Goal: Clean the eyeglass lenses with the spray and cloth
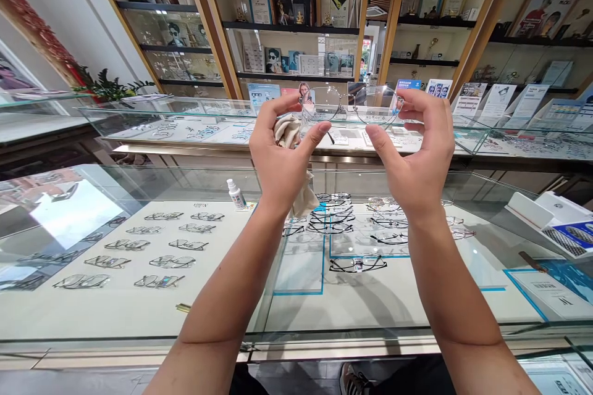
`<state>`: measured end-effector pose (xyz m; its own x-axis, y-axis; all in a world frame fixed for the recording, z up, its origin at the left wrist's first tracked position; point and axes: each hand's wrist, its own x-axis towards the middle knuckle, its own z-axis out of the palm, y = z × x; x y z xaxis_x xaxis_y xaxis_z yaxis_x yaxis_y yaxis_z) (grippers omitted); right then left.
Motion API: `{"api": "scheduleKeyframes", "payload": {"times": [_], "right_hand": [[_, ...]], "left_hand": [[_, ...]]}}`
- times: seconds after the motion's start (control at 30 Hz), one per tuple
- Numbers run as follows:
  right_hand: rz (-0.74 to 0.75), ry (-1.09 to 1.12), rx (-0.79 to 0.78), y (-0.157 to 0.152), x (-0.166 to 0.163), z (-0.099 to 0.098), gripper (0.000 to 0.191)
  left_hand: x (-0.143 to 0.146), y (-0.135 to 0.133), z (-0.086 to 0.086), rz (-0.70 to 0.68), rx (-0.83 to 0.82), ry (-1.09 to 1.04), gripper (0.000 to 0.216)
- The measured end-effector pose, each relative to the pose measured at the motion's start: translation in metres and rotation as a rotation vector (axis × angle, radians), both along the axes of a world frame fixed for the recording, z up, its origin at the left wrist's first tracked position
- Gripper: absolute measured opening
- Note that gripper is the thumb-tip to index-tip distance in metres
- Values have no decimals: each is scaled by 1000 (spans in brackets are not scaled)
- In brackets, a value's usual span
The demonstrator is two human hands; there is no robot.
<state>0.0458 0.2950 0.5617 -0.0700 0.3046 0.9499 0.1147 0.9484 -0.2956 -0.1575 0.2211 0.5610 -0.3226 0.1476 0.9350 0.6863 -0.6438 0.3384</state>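
Note:
A pair of thin-rimmed eyeglasses (341,105) is raised above the glass display case, held between both hands. My left hand (282,151) grips its left end between thumb and fingers. A beige cloth (303,197) is bunched in the same palm and hangs below it. On the other side, my right hand (419,151) pinches the right end of the frame, fingers curled. Through the clear lenses the cards behind show. One dark temple tip pokes out beside my left thumb.
Below my arms, a glass display case (222,315) holds rows of eyeglasses (164,262). A white spray bottle (236,194) stands left of my left forearm. At right is a white-and-blue box (556,222). Another glass counter (208,142) and shelves (296,28) stand behind.

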Motion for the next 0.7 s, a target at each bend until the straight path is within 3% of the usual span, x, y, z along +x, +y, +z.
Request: {"api": "scheduleKeyframes", "payload": {"times": [0.7], "right_hand": [[-40,8,37,0,0,0,45]], "left_hand": [[-1,-4,1,-36,-40,-41,57]]}}
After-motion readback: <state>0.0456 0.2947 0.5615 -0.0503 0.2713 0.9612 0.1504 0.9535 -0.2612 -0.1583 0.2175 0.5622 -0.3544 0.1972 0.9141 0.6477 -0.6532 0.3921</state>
